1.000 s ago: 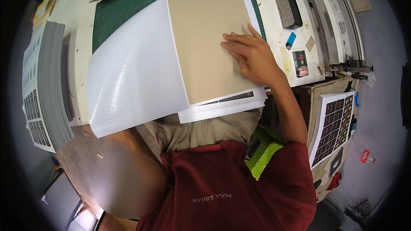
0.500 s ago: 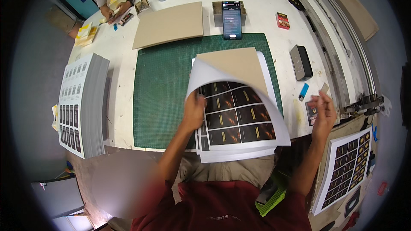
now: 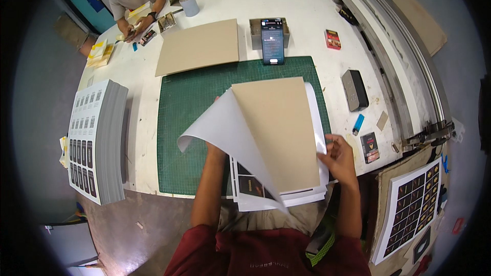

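A large sheet of printed paper (image 3: 225,122) is curled over toward the left, its plain white back facing up. My left hand (image 3: 215,148) is under it and mostly covered by it, gripping its left side. Below lies a brown board (image 3: 279,128) on a stack of printed sheets (image 3: 250,186) with dark card designs. My right hand (image 3: 340,161) is at the stack's right edge, fingers partly bent and apart, its thumb by the white paper margin. Under the stack's far part is a green cutting mat (image 3: 192,117).
Another brown board (image 3: 202,46) lies beyond the mat. A phone (image 3: 273,43) leans on a small box. A thick stack of printed sheets (image 3: 87,138) stands left. At right are a black speaker (image 3: 355,90), a blue lighter (image 3: 358,124) and a metal rail (image 3: 404,61). A co-worker (image 3: 135,0) sits far left.
The curled sheet has swung from right to left, uncovering the brown board. My left hand has gone beneath it. My right hand has come in from the right to the stack's edge.
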Available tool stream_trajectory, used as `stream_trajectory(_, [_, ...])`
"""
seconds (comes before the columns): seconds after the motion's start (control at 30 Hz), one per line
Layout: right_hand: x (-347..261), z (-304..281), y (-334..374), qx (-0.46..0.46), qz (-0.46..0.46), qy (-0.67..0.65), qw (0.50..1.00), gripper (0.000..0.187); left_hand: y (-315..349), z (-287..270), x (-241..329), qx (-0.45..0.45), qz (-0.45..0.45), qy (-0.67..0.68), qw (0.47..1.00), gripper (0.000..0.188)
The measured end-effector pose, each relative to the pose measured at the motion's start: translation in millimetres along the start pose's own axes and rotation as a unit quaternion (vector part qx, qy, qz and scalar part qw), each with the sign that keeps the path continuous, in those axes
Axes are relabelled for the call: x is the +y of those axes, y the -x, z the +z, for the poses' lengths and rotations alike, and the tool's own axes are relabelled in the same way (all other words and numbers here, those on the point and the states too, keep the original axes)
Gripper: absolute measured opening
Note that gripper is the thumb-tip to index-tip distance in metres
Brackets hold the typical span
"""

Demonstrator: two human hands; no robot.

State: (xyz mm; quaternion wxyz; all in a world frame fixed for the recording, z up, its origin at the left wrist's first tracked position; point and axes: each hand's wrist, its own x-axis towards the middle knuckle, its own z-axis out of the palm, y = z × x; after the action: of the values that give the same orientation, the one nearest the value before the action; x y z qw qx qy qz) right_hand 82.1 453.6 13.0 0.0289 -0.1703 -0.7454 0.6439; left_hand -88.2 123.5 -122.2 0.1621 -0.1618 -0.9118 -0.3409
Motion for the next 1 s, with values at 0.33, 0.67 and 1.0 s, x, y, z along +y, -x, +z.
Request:
stream_trajectory(0.33, [7, 8, 41, 0.006, 0.027, -0.023, 0.999, 0.052, -4, -56, 21, -0.082, 0.158, -0.232, 0.956, 0.056])
stream_trajectory(0.67, [-10, 17, 6, 0.023, 0.013, 0.031, 0.999, 0.059, -34, -79, 7, 0.006, 0.291, -0.359, 0.887, 0.056])
stream_trajectory(1.0, [-22, 24, 62, 0.075, -0.115, 0.378, 0.916, 0.059, -36, -62, 19, -0.157, 0.248, -0.385, 0.875, 0.07])
